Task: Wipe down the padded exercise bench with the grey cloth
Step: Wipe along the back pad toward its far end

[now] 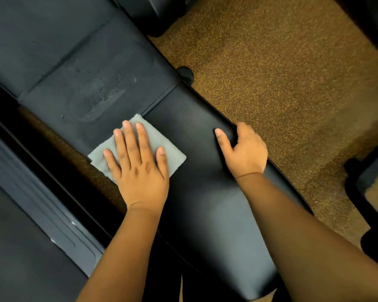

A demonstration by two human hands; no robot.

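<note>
Pressing flat on cloth [138, 147] with left hand [140, 168], fingers straight and spread; cloth lying on bench [196, 192] at the pad seam, hanging over the 9 o'clock edge. Gripping the 3 o'clock edge with right hand [244, 151], thumb on top, fingers curling over. Risking cloth slipping off the overhanging edge onto floor [282, 83]; risking skipping the seam. Counting: one cloth, one bench, two hands.
</note>
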